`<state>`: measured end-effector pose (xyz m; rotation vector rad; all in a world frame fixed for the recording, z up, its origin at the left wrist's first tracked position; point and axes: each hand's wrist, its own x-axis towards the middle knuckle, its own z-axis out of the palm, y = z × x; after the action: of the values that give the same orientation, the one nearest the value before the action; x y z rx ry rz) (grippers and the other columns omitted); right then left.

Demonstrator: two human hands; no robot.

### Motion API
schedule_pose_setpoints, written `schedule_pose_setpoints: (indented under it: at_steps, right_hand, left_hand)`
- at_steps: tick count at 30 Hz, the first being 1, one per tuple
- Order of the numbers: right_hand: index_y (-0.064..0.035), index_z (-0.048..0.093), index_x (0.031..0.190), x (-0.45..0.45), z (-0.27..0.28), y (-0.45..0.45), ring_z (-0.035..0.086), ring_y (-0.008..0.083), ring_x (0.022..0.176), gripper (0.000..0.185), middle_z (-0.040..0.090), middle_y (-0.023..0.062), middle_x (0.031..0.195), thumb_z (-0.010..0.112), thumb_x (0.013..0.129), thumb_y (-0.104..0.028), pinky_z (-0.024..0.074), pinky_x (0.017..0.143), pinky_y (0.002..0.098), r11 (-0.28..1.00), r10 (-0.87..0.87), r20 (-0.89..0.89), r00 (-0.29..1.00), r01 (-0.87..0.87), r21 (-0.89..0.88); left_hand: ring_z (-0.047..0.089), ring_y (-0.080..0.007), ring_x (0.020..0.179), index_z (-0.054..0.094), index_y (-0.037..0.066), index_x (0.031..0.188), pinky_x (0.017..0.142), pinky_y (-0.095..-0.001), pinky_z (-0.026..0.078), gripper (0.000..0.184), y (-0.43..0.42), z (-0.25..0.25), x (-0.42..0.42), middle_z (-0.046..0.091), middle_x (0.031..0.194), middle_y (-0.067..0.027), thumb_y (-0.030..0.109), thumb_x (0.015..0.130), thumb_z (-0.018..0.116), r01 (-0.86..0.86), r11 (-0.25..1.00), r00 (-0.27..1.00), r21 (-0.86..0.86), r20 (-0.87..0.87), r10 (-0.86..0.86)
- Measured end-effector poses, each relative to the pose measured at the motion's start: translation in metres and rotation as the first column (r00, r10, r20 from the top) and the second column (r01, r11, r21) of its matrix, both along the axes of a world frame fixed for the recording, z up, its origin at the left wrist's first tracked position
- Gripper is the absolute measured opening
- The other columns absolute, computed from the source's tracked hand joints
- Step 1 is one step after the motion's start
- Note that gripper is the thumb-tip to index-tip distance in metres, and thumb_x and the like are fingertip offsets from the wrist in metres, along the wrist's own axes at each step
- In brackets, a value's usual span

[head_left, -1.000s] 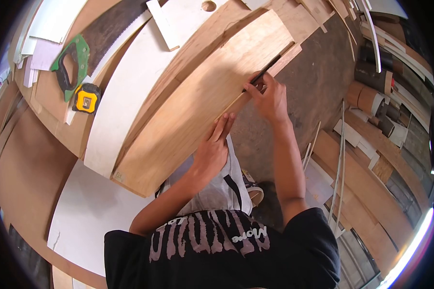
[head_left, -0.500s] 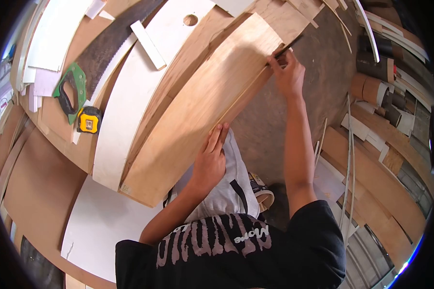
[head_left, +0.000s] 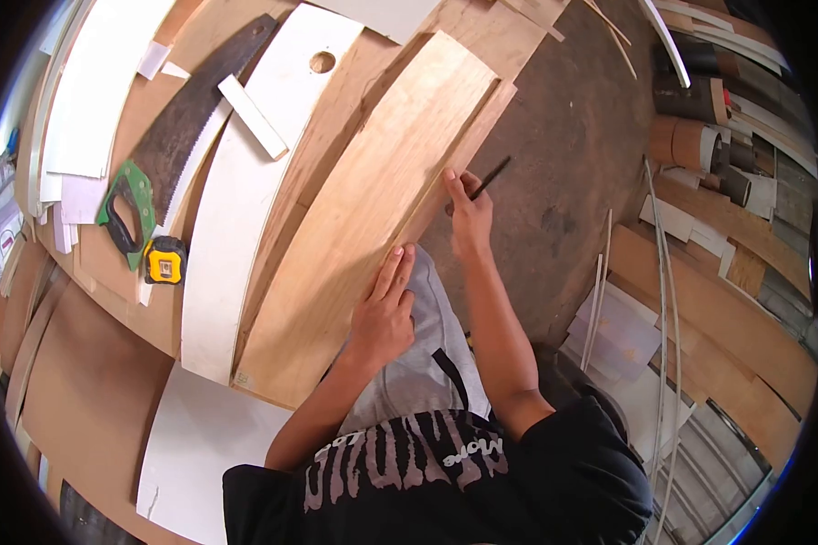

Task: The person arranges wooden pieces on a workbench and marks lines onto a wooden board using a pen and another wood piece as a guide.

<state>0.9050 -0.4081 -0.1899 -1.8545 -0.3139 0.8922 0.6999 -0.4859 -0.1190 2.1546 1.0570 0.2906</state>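
Observation:
A long pale plywood board (head_left: 364, 173) lies at a slant across the work surface in front of me. My left hand (head_left: 386, 309) is at its near edge, with two fingers stretched out on the wood and the others curled below; the thumb is hidden. Farther up the same edge, my right hand (head_left: 468, 213) holds a slim black pen or pencil (head_left: 493, 174) that points away to the upper right. Its fingertips touch the board's edge. Whether the writing tip meets the wood is hidden by the fingers.
Left of the board lie a white panel with a round hole (head_left: 236, 218), a small white strip (head_left: 253, 118), a green-handled handsaw (head_left: 177, 118) and a yellow tape measure (head_left: 165, 261). Wood offcuts (head_left: 700, 300) and long thin strips (head_left: 663, 272) are on the floor to the right.
My right hand has slid along the board's edge toward me, pen still in it, and is now close to the left hand. The left hand stays at the edge. The view has shifted slightly.

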Motion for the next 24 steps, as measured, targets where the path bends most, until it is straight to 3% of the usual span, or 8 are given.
schedule_pose_setpoints:
  at_steps: [4,6,8,10,13,17,20,24]
  right_hand:
    - [-0.0039,0.07,0.116,-0.002,0.012,-0.011,0.048,0.0041,0.073,0.029,0.072,0.0,0.103,0.08,0.1,-0.025,0.0379,0.064,0.0251,0.996,-0.079,-0.124,0.989,0.084,0.04]
    - [-0.0036,0.07,0.118,0.009,0.013,-0.024,0.052,0.005,0.076,0.031,0.073,0.0016,0.105,0.081,0.1,-0.026,0.0396,0.065,0.0245,0.994,-0.071,-0.152,0.986,0.083,0.074]
    - [-0.0033,0.07,0.121,0.013,0.007,-0.029,0.056,0.0059,0.08,0.034,0.074,0.0032,0.106,0.082,0.099,-0.027,0.0413,0.067,0.024,0.992,-0.057,-0.179,0.982,0.076,0.105]
    - [0.0013,0.072,0.116,0.002,0.005,-0.021,0.071,0.0191,0.091,0.043,0.075,0.0067,0.104,0.09,0.091,-0.028,0.0583,0.083,0.0352,0.998,0.051,0.085,0.995,-0.054,0.033]
    - [0.0022,0.072,0.116,-0.021,0.021,-0.001,0.071,0.0191,0.093,0.044,0.075,0.0089,0.104,0.092,0.088,-0.027,0.0581,0.084,0.0347,0.989,0.111,0.164,0.98,-0.094,-0.113]
    - [0.0027,0.071,0.117,-0.018,0.018,-0.013,0.071,0.0181,0.093,0.044,0.076,0.011,0.105,0.091,0.089,-0.025,0.0579,0.084,0.0336,0.997,0.028,0.041,0.999,-0.025,-0.067]
    - [0.0027,0.07,0.115,-0.015,0.025,-0.025,0.069,0.015,0.088,0.04,0.074,0.0078,0.1,0.089,0.092,-0.023,0.0562,0.079,0.0305,0.998,0.019,0.041,0.999,-0.017,-0.056]
    - [-0.0016,0.069,0.117,-0.011,0.044,-0.046,0.062,0.0087,0.083,0.03,0.068,-0.0001,0.096,0.082,0.098,-0.021,0.0496,0.072,0.0262,0.999,0.032,-0.125,0.992,-0.028,0.032]
  left_hand:
    - [0.035,-0.0331,0.161,0.074,-0.001,0.085,0.129,-0.0484,0.035,0.011,0.002,0.003,-0.015,0.05,0.164,-0.0214,0.004,0.079,0.066,0.134,0.99,0.99,-0.038,0.055,-0.132]
    - [0.04,-0.0362,0.158,0.074,0.002,0.091,0.127,-0.05,0.038,0.016,-0.004,0.002,-0.027,0.054,0.161,-0.0214,0.0,0.077,0.066,0.041,0.998,0.974,-0.05,0.224,-0.029]
    - [0.042,-0.0378,0.156,0.074,0.001,0.099,0.126,-0.0504,0.038,0.023,-0.01,0.004,-0.04,0.053,0.161,-0.0221,-0.001,0.078,0.065,-0.032,0.999,0.977,-0.035,0.21,0.039]
    - [0.044,-0.0395,0.155,0.074,0.001,0.107,0.126,-0.0509,0.039,0.03,-0.011,0.001,-0.045,0.052,0.162,-0.0229,-0.003,0.078,0.064,-0.105,0.994,0.974,-0.026,0.198,0.108]
    - [0.042,-0.0411,0.156,0.068,0.001,0.132,0.126,-0.0506,0.038,0.049,-0.005,-0.009,-0.047,0.047,0.164,-0.0257,-0.003,0.084,0.063,-0.15,0.989,0.973,-0.004,0.176,0.148]
    - [0.043,-0.0407,0.155,0.068,0.002,0.132,0.126,-0.0501,0.039,0.049,-0.003,-0.012,-0.049,0.05,0.163,-0.024,-0.003,0.084,0.062,-0.186,0.982,0.966,0.006,0.183,0.182]
    - [0.045,-0.0403,0.154,0.069,0.002,0.131,0.125,-0.0495,0.04,0.048,-0.008,-0.018,-0.06,0.052,0.161,-0.0222,-0.004,0.084,0.062,-0.199,0.979,0.958,0.035,0.219,0.186]
    - [0.048,-0.0395,0.151,0.071,0.004,0.128,0.122,-0.0488,0.044,0.047,-0.017,-0.018,-0.075,0.054,0.158,-0.0201,-0.006,0.083,0.062,-0.201,0.979,0.952,0.041,0.242,0.186]
